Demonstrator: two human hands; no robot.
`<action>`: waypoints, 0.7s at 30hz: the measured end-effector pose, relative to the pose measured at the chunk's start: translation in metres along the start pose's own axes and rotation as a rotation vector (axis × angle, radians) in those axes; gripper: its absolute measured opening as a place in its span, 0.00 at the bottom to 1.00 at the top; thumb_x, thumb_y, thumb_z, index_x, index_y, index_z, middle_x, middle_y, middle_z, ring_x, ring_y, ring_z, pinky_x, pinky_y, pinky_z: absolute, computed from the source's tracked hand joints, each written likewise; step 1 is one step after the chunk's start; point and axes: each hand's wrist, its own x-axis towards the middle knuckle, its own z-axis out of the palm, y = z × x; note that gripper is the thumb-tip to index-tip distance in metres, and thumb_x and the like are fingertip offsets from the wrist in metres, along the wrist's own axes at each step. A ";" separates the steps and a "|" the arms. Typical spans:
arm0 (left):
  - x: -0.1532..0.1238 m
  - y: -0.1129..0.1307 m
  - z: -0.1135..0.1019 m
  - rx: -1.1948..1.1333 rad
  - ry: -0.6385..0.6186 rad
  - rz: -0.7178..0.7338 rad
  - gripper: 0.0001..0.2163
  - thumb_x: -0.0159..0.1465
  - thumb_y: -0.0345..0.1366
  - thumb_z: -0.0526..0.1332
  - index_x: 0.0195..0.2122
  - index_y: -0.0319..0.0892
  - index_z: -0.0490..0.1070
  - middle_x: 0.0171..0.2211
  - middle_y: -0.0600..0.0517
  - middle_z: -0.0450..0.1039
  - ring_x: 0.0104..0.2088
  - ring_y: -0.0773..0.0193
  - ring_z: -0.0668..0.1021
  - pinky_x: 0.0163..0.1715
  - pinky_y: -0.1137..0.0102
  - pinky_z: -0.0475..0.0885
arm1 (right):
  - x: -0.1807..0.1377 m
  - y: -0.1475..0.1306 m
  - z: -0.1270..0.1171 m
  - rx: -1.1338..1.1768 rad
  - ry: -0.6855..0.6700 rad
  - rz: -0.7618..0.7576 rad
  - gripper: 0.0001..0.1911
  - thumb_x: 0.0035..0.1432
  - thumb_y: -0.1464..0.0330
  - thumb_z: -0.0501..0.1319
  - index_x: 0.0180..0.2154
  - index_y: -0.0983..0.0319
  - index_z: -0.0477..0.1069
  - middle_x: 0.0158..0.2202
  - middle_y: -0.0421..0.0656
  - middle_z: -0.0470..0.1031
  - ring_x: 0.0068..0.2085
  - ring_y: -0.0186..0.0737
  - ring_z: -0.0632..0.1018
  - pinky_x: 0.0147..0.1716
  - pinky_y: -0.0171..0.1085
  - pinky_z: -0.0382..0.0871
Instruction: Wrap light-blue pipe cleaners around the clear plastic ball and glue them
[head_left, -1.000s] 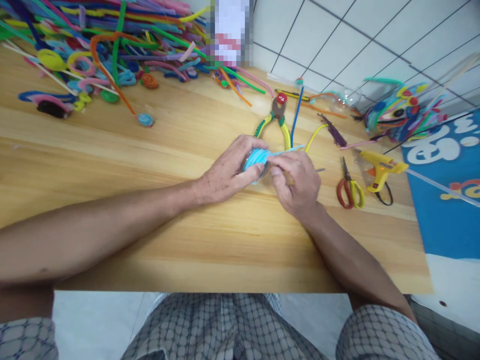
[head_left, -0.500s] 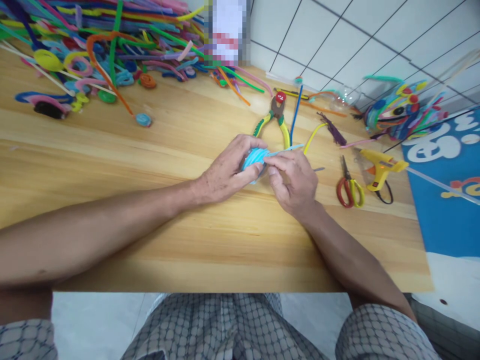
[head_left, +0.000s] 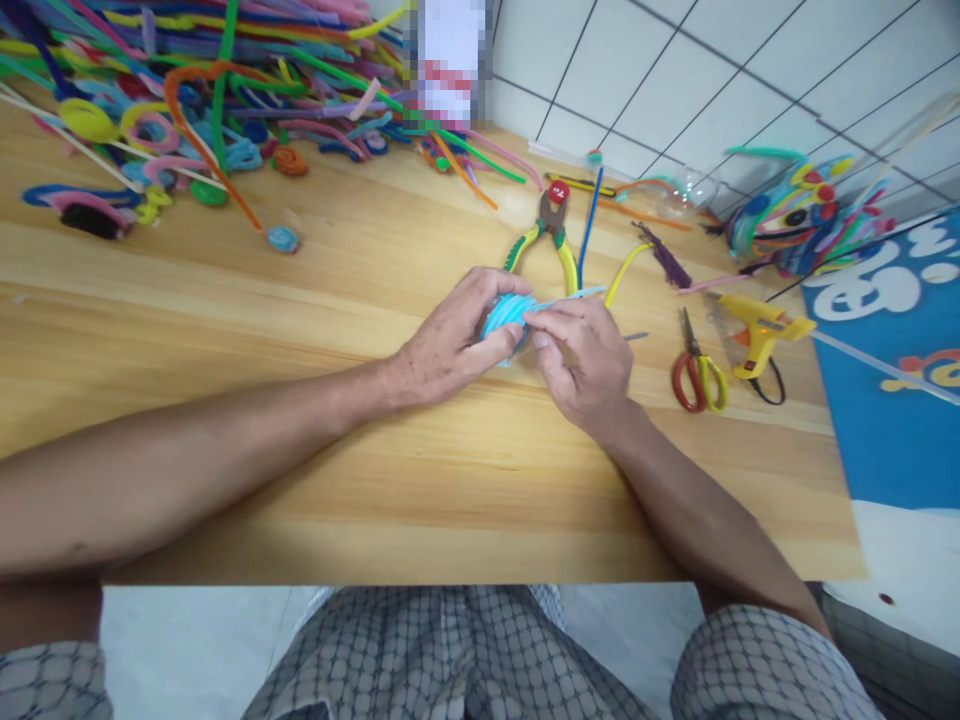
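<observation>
A light blue pipe-cleaner coil (head_left: 504,316) sits between both hands over the wooden table (head_left: 300,300). My left hand (head_left: 450,340) is closed round the coil, thumb below and fingers above. My right hand (head_left: 589,360) pinches the loose light blue tail (head_left: 574,297) that sticks out to the right of the coil. Much of the coil is hidden by my fingers.
Yellow-green pliers (head_left: 547,235), a blue stick (head_left: 590,225) and a yellow pipe cleaner (head_left: 622,270) lie just beyond my hands. Red-yellow scissors (head_left: 697,375) and a yellow glue gun (head_left: 757,335) are at the right. A pile of coloured pipe cleaners (head_left: 225,90) fills the far left; a pipe-cleaner figure (head_left: 795,215) stands far right.
Both hands stay on the coil with only slight finger shifts; the view drifted a little, so everything sits slightly left and up.
</observation>
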 end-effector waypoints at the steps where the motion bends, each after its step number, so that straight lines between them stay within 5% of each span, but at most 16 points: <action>1: 0.000 0.000 0.000 -0.003 0.005 0.007 0.17 0.80 0.47 0.59 0.63 0.45 0.70 0.57 0.44 0.79 0.58 0.55 0.81 0.61 0.57 0.79 | 0.000 0.000 0.000 0.012 0.005 0.001 0.14 0.76 0.70 0.64 0.57 0.51 0.81 0.48 0.44 0.86 0.48 0.45 0.86 0.49 0.47 0.83; 21: 0.000 0.001 0.000 -0.015 0.013 0.011 0.17 0.80 0.48 0.60 0.63 0.45 0.70 0.57 0.43 0.79 0.58 0.54 0.81 0.61 0.57 0.80 | 0.002 -0.001 0.002 -0.027 0.028 -0.039 0.13 0.76 0.72 0.63 0.55 0.54 0.81 0.46 0.44 0.85 0.46 0.44 0.86 0.46 0.45 0.83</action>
